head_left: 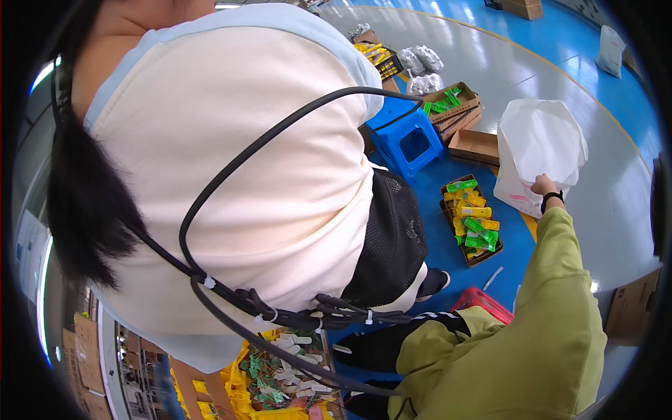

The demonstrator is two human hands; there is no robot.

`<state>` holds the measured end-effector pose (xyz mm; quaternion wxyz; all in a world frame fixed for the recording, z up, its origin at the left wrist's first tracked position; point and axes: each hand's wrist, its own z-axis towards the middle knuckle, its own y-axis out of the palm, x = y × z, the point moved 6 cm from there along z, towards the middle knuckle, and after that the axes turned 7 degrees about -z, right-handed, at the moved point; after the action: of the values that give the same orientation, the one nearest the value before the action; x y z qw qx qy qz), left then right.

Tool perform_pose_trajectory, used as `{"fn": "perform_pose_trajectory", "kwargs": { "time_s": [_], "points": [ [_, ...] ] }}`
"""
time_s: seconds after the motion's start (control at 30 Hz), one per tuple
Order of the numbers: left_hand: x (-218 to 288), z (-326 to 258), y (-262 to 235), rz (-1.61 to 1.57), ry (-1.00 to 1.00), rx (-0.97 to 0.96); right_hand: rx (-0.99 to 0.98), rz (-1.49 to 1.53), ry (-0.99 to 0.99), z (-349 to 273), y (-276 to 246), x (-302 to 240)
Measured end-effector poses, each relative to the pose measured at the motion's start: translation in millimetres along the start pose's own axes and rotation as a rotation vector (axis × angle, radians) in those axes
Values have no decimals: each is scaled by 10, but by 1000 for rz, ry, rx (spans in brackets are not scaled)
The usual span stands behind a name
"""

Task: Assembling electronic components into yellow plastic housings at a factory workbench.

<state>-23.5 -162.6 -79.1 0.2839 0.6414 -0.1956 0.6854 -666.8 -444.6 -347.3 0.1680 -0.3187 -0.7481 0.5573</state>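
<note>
My right arm, in a yellow-green sleeve with a black band at the wrist, stretches up the right side of the view. At its end my right hand (543,185) is closed on the near rim of a large white sack (539,133), which stands upright with its mouth open. What lies inside the sack is hidden from here. My left hand does not show. Left of the sack, on the blue floor, sits a brown carton (473,260) full of yellow and green packets (474,213).
A bent co-worker in a cream shirt (266,161), with black cables (280,318) across the back, fills the left. Beyond are a blue stool (414,133), a shallow carton (476,145) and silvery bags (425,59). Small parts (287,364) lie in yellow wrapping at the bottom.
</note>
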Motion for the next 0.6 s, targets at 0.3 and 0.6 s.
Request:
{"fn": "perform_pose_trajectory", "kwargs": {
  "time_s": [0.3, 0.6],
  "points": [
    [37, -104, -165, 3, 6, 57, -94, -151, -181, 57, 209, -240],
    [-93, -377, -409, -70, -17, 194, -980, -773, -590, -1373, 922, -1263]
  ]
}}
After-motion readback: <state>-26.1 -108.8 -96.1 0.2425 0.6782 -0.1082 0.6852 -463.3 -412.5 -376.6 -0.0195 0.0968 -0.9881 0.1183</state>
